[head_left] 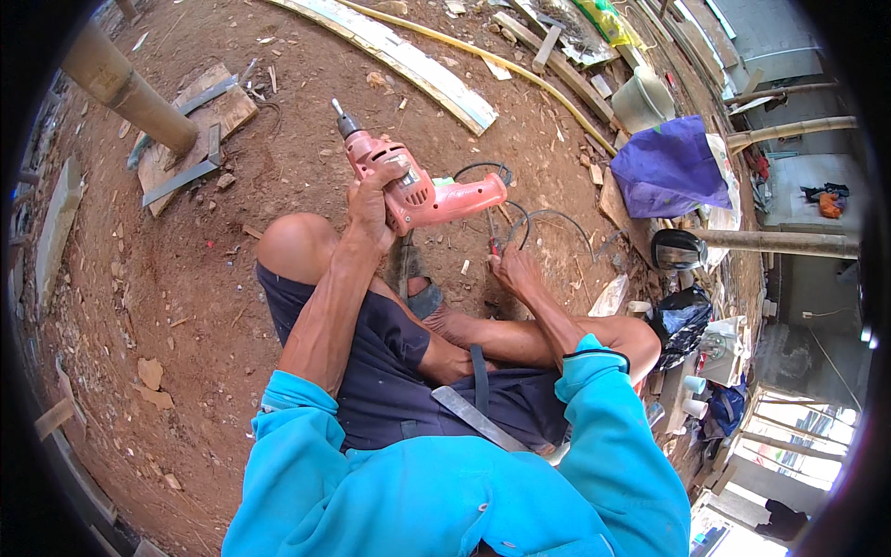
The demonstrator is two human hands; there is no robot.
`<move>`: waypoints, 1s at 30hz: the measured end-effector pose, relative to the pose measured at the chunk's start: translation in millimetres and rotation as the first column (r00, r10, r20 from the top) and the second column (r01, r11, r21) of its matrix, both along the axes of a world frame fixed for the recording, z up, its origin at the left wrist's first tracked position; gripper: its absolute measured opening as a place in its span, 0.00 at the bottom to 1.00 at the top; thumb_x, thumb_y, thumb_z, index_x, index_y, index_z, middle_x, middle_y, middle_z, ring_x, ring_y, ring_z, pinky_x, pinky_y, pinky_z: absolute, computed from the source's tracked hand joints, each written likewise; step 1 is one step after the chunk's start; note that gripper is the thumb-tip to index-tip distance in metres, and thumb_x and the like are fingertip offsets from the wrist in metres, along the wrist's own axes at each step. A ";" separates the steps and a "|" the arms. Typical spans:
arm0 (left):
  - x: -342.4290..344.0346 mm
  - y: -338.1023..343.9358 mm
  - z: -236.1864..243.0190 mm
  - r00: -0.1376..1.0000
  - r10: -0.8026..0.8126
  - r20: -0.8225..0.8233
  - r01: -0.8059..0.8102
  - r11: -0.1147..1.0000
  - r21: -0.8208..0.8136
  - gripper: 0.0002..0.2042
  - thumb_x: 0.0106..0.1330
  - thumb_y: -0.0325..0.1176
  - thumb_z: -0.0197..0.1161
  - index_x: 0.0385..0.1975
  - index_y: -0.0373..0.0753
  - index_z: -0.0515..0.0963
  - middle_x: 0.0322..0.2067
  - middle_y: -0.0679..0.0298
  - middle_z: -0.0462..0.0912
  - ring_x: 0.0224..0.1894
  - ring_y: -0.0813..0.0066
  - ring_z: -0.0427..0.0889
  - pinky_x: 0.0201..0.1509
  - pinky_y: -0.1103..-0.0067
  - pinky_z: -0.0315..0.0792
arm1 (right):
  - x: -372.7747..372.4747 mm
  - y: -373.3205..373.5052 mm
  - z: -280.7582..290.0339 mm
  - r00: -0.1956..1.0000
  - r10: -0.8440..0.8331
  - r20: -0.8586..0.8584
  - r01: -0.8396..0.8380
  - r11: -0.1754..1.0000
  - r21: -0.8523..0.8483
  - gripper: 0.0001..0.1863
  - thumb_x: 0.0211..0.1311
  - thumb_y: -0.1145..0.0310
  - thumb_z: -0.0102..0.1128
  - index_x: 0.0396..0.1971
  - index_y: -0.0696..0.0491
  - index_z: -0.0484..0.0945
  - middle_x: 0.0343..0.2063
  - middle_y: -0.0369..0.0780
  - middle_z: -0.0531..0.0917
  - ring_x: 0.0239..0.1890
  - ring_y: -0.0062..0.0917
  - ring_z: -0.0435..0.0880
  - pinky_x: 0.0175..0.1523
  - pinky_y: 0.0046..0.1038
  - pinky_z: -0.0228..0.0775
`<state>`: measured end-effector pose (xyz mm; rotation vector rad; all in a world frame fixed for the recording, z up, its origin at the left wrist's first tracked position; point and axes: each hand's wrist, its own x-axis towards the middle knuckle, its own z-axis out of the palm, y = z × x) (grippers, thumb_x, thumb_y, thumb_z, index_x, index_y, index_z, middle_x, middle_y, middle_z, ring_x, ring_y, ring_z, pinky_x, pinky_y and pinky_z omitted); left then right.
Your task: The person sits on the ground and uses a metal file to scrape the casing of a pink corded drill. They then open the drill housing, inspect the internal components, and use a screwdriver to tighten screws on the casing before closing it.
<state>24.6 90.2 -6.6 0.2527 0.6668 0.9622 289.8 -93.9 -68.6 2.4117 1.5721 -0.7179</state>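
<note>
My left hand is wrapped round the body of a faded red power drill. The drill lies sideways, its chuck and bit pointing up and left and its handle toward the right. In my right hand, closed fingers grip a thin screwdriver with a red handle, its slim shaft pointing away from me below the drill's handle. A dark power cord loops beside that hand. Across my lap lies a flat metal strip.
Bare dirt with wood scraps surrounds my crossed legs. At left, a bamboo post stands on a board with metal angle pieces. Long planks and a yellow hose lie ahead. At right are a purple bag, a bucket and a black plastic bag.
</note>
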 end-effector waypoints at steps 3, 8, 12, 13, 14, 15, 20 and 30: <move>-1.0 -0.6 -4.1 0.999 -0.014 0.036 0.015 0.999 -0.042 0.23 0.59 0.26 0.68 0.56 0.40 0.73 0.42 0.62 0.81 0.45 0.63 0.86 0.52 0.59 0.86 | -1.9 -1.5 7.8 0.999 -0.053 -0.012 0.053 0.999 -0.008 0.30 0.69 0.49 0.57 0.43 0.68 0.74 0.35 0.65 0.84 0.40 0.62 0.85 0.45 0.56 0.75; -5.2 -2.2 3.0 0.999 0.044 -0.003 -0.044 0.999 -0.010 0.22 0.59 0.27 0.68 0.55 0.39 0.73 0.42 0.61 0.82 0.43 0.63 0.87 0.52 0.61 0.86 | -19.7 -33.0 92.5 0.994 -0.101 0.042 0.091 0.976 0.196 0.19 0.66 0.59 0.60 0.41 0.63 0.77 0.27 0.60 0.84 0.36 0.58 0.86 0.41 0.53 0.77; -5.6 -0.6 4.7 0.998 0.040 -0.057 -0.037 0.998 0.059 0.22 0.58 0.26 0.69 0.53 0.39 0.73 0.40 0.62 0.82 0.42 0.65 0.87 0.52 0.63 0.86 | -21.8 -58.4 174.5 0.999 -0.025 -0.037 0.039 0.898 0.439 0.10 0.64 0.71 0.66 0.44 0.56 0.80 0.33 0.50 0.85 0.35 0.42 0.87 0.43 0.37 0.79; -1.5 -2.4 9.1 0.997 0.039 -0.069 -0.035 0.998 0.052 0.22 0.58 0.24 0.69 0.52 0.40 0.73 0.40 0.63 0.82 0.42 0.66 0.87 0.51 0.64 0.87 | -23.4 -62.1 196.9 0.996 0.047 -0.071 0.001 0.830 0.558 0.11 0.63 0.75 0.67 0.45 0.54 0.82 0.34 0.47 0.86 0.35 0.37 0.87 0.43 0.34 0.80; 0.3 -3.4 8.7 0.998 0.034 -0.061 -0.029 0.997 0.078 0.22 0.58 0.24 0.69 0.52 0.40 0.73 0.40 0.63 0.82 0.42 0.66 0.87 0.50 0.64 0.87 | -28.3 -57.4 221.1 0.983 0.135 -0.123 -0.037 0.807 0.590 0.12 0.62 0.77 0.68 0.46 0.54 0.82 0.35 0.46 0.86 0.35 0.35 0.88 0.42 0.33 0.80; 1.8 -4.4 6.5 0.998 0.029 -0.054 -0.024 0.994 0.104 0.22 0.58 0.24 0.69 0.53 0.40 0.72 0.40 0.63 0.82 0.42 0.66 0.87 0.50 0.64 0.87 | -31.3 -49.4 244.9 0.959 0.225 -0.173 -0.070 0.779 0.624 0.13 0.62 0.79 0.68 0.47 0.54 0.82 0.37 0.46 0.86 0.36 0.33 0.88 0.42 0.31 0.80; 2.4 -8.0 10.9 0.993 -0.058 -0.105 0.071 0.991 0.117 0.27 0.59 0.24 0.70 0.60 0.41 0.71 0.44 0.63 0.81 0.45 0.66 0.87 0.51 0.62 0.86 | -64.4 -14.5 285.2 0.889 0.407 -0.208 -0.181 0.732 0.656 0.19 0.57 0.82 0.69 0.49 0.51 0.80 0.42 0.44 0.84 0.41 0.42 0.87 0.44 0.37 0.81; 1.3 -8.8 7.3 0.992 -0.029 -0.121 0.045 0.990 0.136 0.24 0.59 0.20 0.68 0.56 0.39 0.71 0.42 0.63 0.81 0.42 0.67 0.86 0.50 0.62 0.85 | -91.9 19.8 265.7 0.833 0.537 -0.130 -0.325 0.667 0.671 0.17 0.56 0.81 0.70 0.45 0.52 0.80 0.41 0.44 0.82 0.39 0.44 0.86 0.40 0.40 0.79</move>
